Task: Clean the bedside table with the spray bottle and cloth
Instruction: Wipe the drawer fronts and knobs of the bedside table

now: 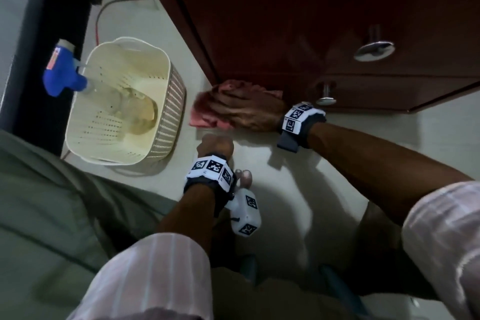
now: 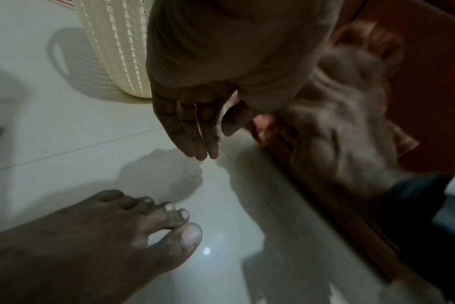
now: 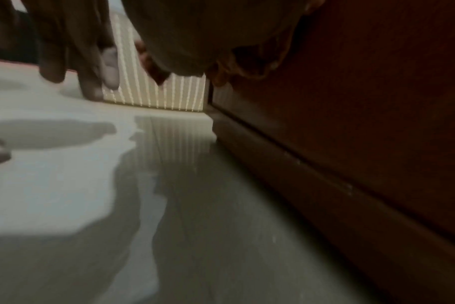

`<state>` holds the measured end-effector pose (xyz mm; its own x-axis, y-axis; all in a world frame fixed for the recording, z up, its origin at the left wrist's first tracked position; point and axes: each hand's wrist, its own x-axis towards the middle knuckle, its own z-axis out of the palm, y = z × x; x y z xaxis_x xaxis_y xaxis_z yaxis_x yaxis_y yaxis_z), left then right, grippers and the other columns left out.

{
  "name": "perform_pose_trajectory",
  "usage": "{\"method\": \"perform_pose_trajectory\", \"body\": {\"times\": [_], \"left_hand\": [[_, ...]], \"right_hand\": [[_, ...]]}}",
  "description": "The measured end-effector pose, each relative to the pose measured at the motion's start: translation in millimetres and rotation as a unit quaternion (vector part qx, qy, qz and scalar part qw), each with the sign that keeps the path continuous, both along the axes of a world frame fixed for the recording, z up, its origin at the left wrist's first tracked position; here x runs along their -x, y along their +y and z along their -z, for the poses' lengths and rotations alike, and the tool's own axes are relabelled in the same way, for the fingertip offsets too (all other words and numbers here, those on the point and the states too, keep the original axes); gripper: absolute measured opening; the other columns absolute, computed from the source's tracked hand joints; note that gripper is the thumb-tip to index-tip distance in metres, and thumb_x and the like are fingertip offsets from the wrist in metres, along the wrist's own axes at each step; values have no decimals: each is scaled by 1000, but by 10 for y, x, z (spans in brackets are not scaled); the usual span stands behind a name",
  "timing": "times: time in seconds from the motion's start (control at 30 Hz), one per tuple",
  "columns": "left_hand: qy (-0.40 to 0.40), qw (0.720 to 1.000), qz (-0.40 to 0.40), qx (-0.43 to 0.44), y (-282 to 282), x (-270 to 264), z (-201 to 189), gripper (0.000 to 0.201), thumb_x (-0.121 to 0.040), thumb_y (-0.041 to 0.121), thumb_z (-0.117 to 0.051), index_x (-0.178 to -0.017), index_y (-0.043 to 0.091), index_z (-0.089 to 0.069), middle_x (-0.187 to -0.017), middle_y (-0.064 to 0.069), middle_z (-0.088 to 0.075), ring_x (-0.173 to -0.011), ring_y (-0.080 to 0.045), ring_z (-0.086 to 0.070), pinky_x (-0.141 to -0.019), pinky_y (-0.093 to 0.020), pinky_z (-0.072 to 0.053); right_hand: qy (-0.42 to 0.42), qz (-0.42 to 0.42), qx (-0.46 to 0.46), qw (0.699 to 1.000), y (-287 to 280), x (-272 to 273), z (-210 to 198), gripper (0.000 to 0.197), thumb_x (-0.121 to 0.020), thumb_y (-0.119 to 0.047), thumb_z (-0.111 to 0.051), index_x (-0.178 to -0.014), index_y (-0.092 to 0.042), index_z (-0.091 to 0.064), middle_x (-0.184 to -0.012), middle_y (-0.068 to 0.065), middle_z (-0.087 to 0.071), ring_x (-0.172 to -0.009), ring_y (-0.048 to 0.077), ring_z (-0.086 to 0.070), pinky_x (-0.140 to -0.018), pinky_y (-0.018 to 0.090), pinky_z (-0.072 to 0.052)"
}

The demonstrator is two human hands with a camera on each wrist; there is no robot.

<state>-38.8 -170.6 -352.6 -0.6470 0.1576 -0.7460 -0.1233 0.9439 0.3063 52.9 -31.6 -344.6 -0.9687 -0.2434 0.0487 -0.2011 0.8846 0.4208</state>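
The red-brown bedside table (image 1: 285, 21) stands on the pale floor, its drawer fronts facing me. My right hand (image 1: 244, 109) lies flat with spread fingers on a pink cloth (image 1: 205, 117), pressing it against the table's lower left corner at floor level. The left wrist view shows this hand (image 2: 351, 98) blurred over the cloth (image 2: 262, 125). My left hand (image 1: 215, 144) hangs just above the floor in front of the cloth, fingers (image 2: 195, 131) loosely straight and holding nothing. The spray bottle (image 1: 62, 70), with a blue trigger head, leans inside the cream basket (image 1: 166, 117) at the left.
Two metal drawer knobs (image 1: 374, 50) (image 1: 326, 100) stick out of the table front. My bare foot (image 2: 117, 236) rests on the tiles close to the left hand. A red cable (image 1: 98, 21) runs along the floor behind the basket. A black bed frame (image 1: 52, 8) and green bedding (image 1: 39, 215) fill the left.
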Motion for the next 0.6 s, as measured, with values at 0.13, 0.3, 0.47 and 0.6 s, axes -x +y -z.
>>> {"method": "perform_pose_trajectory", "body": {"times": [0.13, 0.3, 0.47, 0.6], "left_hand": [[4, 1000, -23, -14, 21, -47, -395, 38, -76, 16, -56, -107, -3, -68, -109, -22, -72, -95, -38, -71, -88, -45, -60], [5, 1000, -9, -8, -1, -110, -407, 42, -80, 19, -53, -115, -3, -62, -116, -23, -69, -100, -41, -69, -90, -44, -59], [8, 1000, 10, 22, 11, -101, -305, 43, -87, 18, -53, -125, -3, -58, -125, -23, -64, -108, -42, -66, -94, -42, -56], [6, 999, 52, -16, 38, -174, -322, 40, -95, 20, -53, -128, -3, -59, -131, -21, -63, -120, -38, -61, -100, -42, -53]], "right_hand": [[-73, 29, 74, 994, -3, -242, 221, 50, -105, -18, -23, -152, -4, -23, -153, 18, -36, -142, 32, -35, -120, 44, -25], [-10, -65, 104, 992, 79, -34, 190, 39, -100, -8, -41, -138, 3, -46, -131, 19, -57, -125, 34, -50, -113, 48, -30], [-73, 35, 124, 989, -73, 246, 106, 56, -102, -35, -23, -138, -1, -48, -142, 21, -50, -134, 33, -45, -118, 47, -29], [-140, 12, 63, 988, 11, 72, 254, 42, -100, -12, -25, -121, 2, -59, -128, 15, -58, -126, 33, -44, -115, 46, -30]]}}
